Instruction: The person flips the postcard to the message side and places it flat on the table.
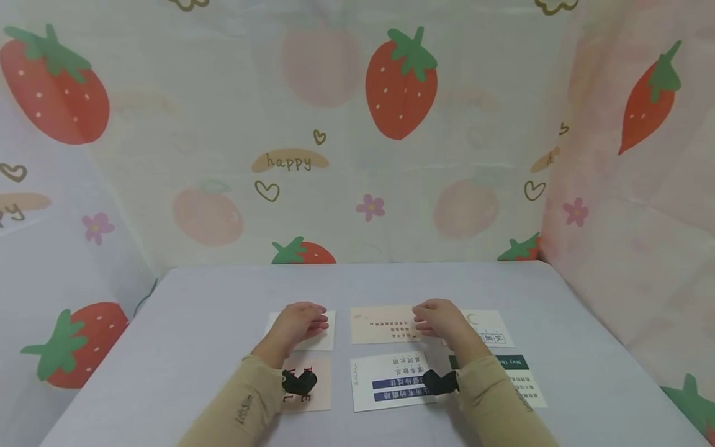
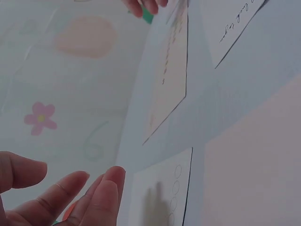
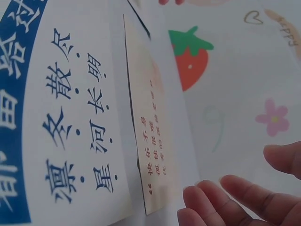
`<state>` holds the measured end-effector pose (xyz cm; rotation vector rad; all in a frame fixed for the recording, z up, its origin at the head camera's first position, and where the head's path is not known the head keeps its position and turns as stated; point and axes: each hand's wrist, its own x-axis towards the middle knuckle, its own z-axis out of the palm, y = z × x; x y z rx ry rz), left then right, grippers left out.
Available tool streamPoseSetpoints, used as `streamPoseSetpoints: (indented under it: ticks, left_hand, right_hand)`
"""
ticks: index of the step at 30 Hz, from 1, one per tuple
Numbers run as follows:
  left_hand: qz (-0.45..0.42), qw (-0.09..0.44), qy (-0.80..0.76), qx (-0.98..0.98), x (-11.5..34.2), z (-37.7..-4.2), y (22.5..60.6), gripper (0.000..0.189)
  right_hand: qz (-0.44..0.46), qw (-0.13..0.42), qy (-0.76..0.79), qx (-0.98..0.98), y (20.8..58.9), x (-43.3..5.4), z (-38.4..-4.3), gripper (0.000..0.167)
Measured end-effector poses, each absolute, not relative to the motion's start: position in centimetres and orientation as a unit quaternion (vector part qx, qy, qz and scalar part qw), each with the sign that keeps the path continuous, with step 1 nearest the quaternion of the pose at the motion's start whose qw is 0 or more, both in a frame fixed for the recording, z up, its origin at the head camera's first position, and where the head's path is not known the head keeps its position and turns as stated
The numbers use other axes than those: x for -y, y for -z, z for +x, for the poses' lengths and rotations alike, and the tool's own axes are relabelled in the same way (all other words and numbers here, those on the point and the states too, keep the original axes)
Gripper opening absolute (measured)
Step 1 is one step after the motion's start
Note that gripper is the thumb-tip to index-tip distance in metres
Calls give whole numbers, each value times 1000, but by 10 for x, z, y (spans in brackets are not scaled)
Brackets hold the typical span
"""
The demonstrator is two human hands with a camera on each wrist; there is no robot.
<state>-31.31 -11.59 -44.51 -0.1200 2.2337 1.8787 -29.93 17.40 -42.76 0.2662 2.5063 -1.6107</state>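
Observation:
Both hands hover over cards laid in two rows on a white table. My left hand (image 1: pixel 298 326) is above a white card (image 1: pixel 326 338) in the far row; its fingers are loosely bent and hold nothing. Below that wrist lies a pink card (image 1: pixel 321 385) with red letters. My right hand (image 1: pixel 441 320) is over the right end of a cream card (image 1: pixel 380 326) with red writing, its fingers relaxed with nothing between them. Nearer me is a white card (image 1: pixel 365 397) with blue bands. The right forearm partly hides a moon card (image 1: pixel 494 326) and a green-topped card (image 1: pixel 525 385).
The white tabletop (image 1: pixel 212 310) extends around the cards. A strawberry-printed cloth (image 1: pixel 346 143) hangs behind the table, with further cloth at both sides. A dark cord (image 1: pixel 146 298) runs by the left table edge. Black straps (image 1: pixel 298 382) are on the wrists.

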Motion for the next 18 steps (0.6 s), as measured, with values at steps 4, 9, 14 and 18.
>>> streamPoseSetpoints:
  ticks: [4, 9, 14, 18]
  left_hand:
    - [-31, 114, -637, -761, 110, -311, 448, 31]
    - [-34, 126, -624, -770, 102, -308, 450, 32]
    - [-40, 140, -618, -773, 95, -305, 449, 32]
    - [-42, 142, -626, -766, 90, -307, 453, 30]
  right_hand:
    - [95, 81, 538, -834, 429, -178, -298, 35]
    - [109, 89, 535, -833, 433, -182, -299, 37]
    - [125, 95, 540, -827, 438, -183, -299, 36]
    - [132, 96, 543, -824, 439, -184, -299, 36]
